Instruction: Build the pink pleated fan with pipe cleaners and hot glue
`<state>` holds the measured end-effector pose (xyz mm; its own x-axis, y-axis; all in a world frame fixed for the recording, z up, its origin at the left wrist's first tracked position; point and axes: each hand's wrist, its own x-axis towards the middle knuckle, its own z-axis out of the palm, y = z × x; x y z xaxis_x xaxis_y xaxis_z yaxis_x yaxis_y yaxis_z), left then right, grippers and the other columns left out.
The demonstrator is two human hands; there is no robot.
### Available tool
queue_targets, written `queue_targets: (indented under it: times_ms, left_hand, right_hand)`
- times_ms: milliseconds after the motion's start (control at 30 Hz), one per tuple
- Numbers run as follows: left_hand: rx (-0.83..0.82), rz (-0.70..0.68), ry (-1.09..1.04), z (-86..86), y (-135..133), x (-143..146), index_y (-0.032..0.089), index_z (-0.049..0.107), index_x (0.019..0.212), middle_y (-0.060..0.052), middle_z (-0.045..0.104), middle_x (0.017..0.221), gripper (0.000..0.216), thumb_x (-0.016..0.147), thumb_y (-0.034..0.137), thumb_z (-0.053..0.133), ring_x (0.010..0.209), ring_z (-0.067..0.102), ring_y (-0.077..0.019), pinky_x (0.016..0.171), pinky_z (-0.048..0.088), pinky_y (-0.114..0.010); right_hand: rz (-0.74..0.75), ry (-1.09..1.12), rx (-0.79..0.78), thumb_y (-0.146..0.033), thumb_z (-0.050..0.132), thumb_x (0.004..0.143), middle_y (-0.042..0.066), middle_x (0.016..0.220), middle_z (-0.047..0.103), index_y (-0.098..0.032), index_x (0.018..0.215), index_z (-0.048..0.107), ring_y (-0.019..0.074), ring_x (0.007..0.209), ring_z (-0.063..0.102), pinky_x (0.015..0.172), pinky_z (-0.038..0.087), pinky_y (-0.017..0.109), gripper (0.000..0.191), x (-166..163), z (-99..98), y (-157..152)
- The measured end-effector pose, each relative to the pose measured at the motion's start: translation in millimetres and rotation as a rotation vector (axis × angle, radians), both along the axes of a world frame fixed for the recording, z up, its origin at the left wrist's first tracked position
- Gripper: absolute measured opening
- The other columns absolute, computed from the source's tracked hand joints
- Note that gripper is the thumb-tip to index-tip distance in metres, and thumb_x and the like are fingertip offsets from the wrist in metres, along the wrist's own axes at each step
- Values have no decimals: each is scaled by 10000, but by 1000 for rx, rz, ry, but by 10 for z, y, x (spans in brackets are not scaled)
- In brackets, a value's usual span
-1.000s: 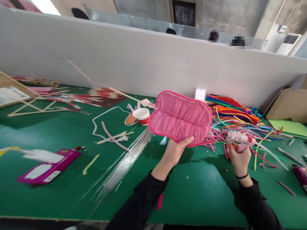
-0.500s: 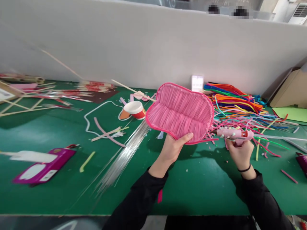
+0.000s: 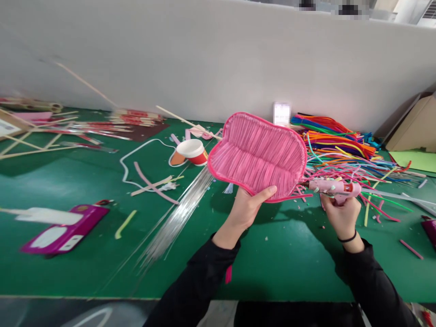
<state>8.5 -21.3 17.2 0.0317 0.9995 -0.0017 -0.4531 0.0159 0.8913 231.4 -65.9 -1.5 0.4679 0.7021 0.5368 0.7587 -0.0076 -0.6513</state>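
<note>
My left hand [image 3: 248,210] grips the lower edge of a pink ribbed panel [image 3: 258,156] with a rounded, cloud-like outline and holds it up above the green table [image 3: 293,254]. My right hand [image 3: 341,214] is closed round a pink glue gun [image 3: 334,187]. The gun's nozzle points left and sits close to the panel's lower right edge. Both my sleeves are black, and a black band circles my right wrist.
A heap of coloured pipe cleaners [image 3: 340,150] lies behind the gun. A red-and-white paper cup [image 3: 192,151], a white cord [image 3: 136,159], a bundle of thin silver wires [image 3: 177,218] and a magenta packet [image 3: 64,229] sit to the left. A white partition [image 3: 170,59] backs the table; cardboard boxes [image 3: 413,127] stand right.
The view tipped downward. My right hand turned the glue gun level and brought its nozzle toward the panel's right edge. The left hand kept its hold on the panel.
</note>
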Motion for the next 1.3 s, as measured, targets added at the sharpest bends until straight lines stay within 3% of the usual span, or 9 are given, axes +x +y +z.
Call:
queue_targets:
  times_ms: [600, 867, 1100, 1300]
  left_hand:
    - [19, 1, 10, -25, 9, -2, 238, 686, 1178, -46, 740, 1117, 619, 598, 225, 903, 1172, 666, -294, 1088, 513, -499]
    - [37, 18, 12, -22, -6, 8, 231, 695, 1138, -40, 734, 1106, 581, 594, 225, 899, 1148, 670, -286, 1067, 526, -486]
    - [19, -1, -20, -8, -24, 28, 244, 676, 1167, -34, 736, 1079, 595, 611, 222, 888, 1187, 654, -287, 1084, 511, -484]
    - [21, -1, 10, -16, -35, 26, 243, 672, 1192, -43, 728, 1115, 617, 614, 225, 888, 1160, 661, -288, 1069, 523, -486]
  right_hand:
    - [5, 29, -2, -469, 633, 656, -30, 370, 435, -281, 441, 362, 136, 383, 419, 476, 440, 294, 394, -14, 3, 3]
    - [-96, 116, 15, -470, 661, 648, -49, 357, 357, -277, 417, 309, 99, 368, 337, 410, 327, 263, 464, 8, -50, -4]
    - [131, 442, -120, -417, 656, 646, -66, 437, 464, -235, 572, 439, 78, 405, 372, 394, 313, 218, 293, -115, -36, 18]
    - [167, 500, -128, -392, 657, 631, -80, 414, 452, -234, 574, 427, 71, 392, 371, 384, 295, 199, 284, -159, -26, 11]
